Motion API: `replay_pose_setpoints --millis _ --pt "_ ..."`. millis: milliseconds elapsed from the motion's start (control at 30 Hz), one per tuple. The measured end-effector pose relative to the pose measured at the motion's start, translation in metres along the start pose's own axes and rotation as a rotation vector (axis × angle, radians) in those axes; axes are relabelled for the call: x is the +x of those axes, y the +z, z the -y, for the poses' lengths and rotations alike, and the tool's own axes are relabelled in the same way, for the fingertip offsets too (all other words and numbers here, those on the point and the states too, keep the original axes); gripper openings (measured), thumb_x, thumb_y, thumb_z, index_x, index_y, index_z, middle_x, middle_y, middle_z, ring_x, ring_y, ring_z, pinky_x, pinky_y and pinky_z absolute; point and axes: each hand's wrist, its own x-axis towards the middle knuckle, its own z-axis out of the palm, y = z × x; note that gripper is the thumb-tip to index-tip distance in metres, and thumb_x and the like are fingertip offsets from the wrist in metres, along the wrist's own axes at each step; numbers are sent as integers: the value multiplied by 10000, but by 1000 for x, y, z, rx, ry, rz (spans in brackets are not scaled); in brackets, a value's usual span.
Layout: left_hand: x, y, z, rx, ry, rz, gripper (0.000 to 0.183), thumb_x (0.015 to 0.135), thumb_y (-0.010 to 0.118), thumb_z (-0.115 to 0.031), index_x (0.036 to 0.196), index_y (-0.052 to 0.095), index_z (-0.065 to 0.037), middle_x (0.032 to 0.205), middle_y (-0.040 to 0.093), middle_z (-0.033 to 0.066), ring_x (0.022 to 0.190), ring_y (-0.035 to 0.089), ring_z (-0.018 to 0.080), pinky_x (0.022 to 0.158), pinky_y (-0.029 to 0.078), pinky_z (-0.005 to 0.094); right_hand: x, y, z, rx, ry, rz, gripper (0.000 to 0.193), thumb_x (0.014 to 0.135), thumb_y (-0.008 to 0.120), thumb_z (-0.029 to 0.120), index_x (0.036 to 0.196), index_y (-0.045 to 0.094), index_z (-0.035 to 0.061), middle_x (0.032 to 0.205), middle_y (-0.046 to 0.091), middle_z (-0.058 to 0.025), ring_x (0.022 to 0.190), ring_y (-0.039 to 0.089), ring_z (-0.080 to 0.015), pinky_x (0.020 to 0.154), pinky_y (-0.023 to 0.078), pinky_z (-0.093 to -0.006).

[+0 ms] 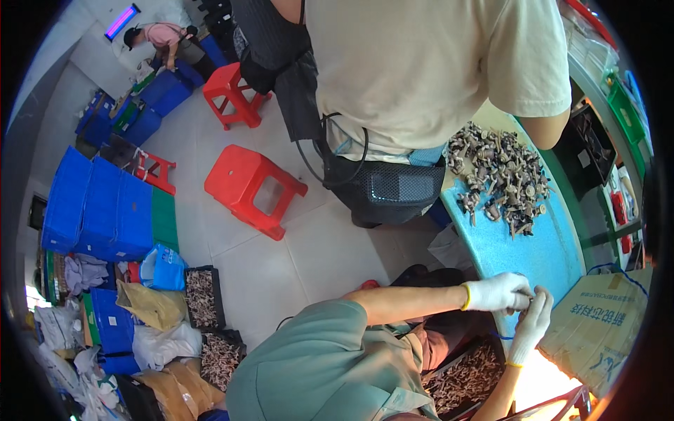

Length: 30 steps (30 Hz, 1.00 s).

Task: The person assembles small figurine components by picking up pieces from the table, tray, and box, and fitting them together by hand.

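My left hand (500, 292) and my right hand (533, 323), both in white knit gloves with yellow cuffs, meet at the near edge of a light blue mat (516, 245). Their fingers are closed and pressed together at the tips. Something small and dark seems to sit between them, too small and too covered to name. Beyond my hands, a heap of small brown and grey parts (502, 172) lies on the mat. Beneath my forearms, a dark tray (467, 379) holds many similar-looking parts.
Across from me stands a co-worker in a beige shirt (421, 77), close to the heap. A cardboard box (597, 323) and a bright glow flank my right hand. Red stools (246, 184), blue bins (98, 203), bags (151, 305) and part-filled trays (203, 298) are to the left.
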Motion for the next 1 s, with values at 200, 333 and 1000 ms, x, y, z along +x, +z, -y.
replay_pose_setpoints --millis 200,333,1000 --pt "-18 2 -14 562 230 -71 315 958 742 -289 1163 694 -54 1061 744 182 1006 731 384 867 575 458 -9 13 -11 1024 693 74 407 1144 519 386 1289 681 41 819 636 39 598 556 -15 466 383 -143" --pt "-24 -13 -30 -127 -332 76 385 1077 656 -380 1098 667 4 988 748 115 876 747 202 725 600 340 -22 13 8 424 211 21 444 1147 491 407 1351 648 45 882 676 -15 670 566 -61 581 452 -232" --pt "112 -81 -28 1318 405 -714 258 929 743 -282 1102 671 -105 1118 664 123 1104 626 336 988 491 473 -93 10 -3 682 548 283 444 1122 549 330 1412 570 -5 822 657 -71 591 617 -127 499 493 -249"
